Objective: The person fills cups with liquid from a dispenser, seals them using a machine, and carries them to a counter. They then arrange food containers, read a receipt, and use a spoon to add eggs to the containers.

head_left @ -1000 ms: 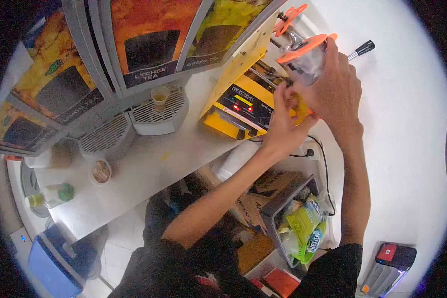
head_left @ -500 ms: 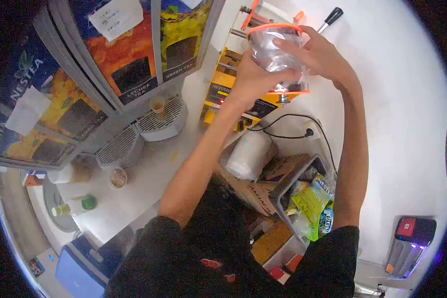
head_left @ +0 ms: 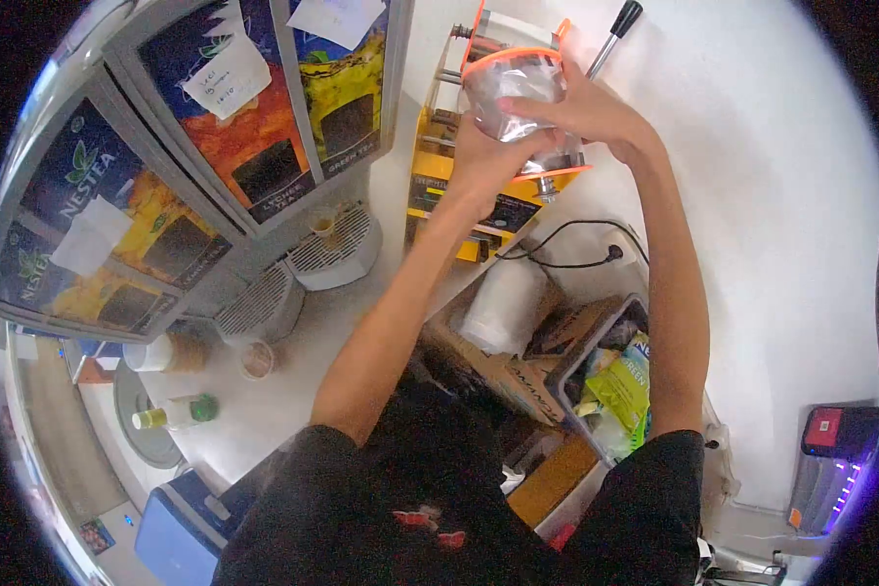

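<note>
Both hands hold a roll of clear plastic film (head_left: pixel 529 82) with orange discs at its two ends. My left hand (head_left: pixel 486 156) wraps around the near left side, its thumb lying across the film. My right hand (head_left: pixel 591 112) grips the right side, fingers curled over the film toward the upper disc. A metal bolt with a spring (head_left: pixel 547 186) sticks out below the lower disc. Directly behind and left of the roll stands a yellow machine (head_left: pixel 438 176), partly hidden by my left hand and forearm. A black-knobbed lever (head_left: pixel 615 37) rises beyond my right hand.
A drinks dispenser (head_left: pixel 254 127) stands at left, with a cup (head_left: pixel 324 225) on its drip tray. Another cup (head_left: pixel 257 359) and a bottle (head_left: pixel 178 411) sit on the counter (head_left: pixel 313 332). Below my arms are a cardboard box (head_left: pixel 518 381), a bin of packets (head_left: pixel 620 391) and a black cable (head_left: pixel 566 225).
The roll and both hands have shifted slightly left, closer to the yellow machine in view. The camera view has turned a little. Both hands keep their hold on the roll.
</note>
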A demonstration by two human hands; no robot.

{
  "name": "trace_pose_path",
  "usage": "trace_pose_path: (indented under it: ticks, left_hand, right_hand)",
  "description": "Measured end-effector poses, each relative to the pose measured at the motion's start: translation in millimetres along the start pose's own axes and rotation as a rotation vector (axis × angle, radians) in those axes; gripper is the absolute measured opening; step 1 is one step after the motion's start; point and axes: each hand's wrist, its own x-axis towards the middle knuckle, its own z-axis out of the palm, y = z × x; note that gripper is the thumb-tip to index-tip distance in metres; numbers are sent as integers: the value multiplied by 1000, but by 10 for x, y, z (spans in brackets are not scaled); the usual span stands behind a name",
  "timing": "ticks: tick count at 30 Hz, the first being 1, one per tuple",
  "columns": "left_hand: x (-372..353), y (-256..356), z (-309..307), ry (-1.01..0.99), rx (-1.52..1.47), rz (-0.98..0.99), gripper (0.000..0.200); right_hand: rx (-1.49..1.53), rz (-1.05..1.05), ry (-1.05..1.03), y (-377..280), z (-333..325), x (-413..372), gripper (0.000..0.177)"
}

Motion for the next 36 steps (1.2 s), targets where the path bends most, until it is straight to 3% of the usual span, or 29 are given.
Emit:
trace_pose_path:
  ticks: [4, 6, 10, 15, 20, 24, 28, 29, 32, 33, 36]
  left_hand:
    - [-39, -87, 24, 29, -91, 54, 81]
    - [-66, -199, 109, 141, -90, 82, 81]
    - [-304, -32, 380, 134, -215, 108, 60]
    - [-280, -417, 414, 123, -249, 119, 52]
    - [-369, -509, 345, 196, -178, 1, 45]
    - [-337, -596, 348, 244, -166, 112, 44]
    - [-351, -472, 361, 227, -240, 200, 48]
    - [-418, -420, 333, 189, -296, 4, 50]
    - [-463, -324, 326, 191, -222, 24, 49]
    - [-431, -346, 336, 209, -219, 139, 45]
    - [-388, -413, 363, 194, -250, 133, 50]
  right_hand:
    - [-202, -155, 167, 82, 140, 238, 102]
    - [-344, -179, 104, -111, 31, 193, 100]
    - [-559, -200, -63, -308, -44, 252, 97]
    - [-495, -411, -94, -71, 109, 294, 111]
    - [-509, -373, -131, -37, 256, 331, 110]
    - [-490, -262, -191, -139, 247, 266, 109]
    - [-471, -389, -154, 2, 247, 317, 108]
    - [-494, -415, -136, 16, 252, 318, 108]
    - [-492, -442, -120, -33, 264, 246, 106]
    - [-486, -444, -122, -20, 247, 272, 106]
    - [-471, -488, -65, 63, 245, 312, 105]
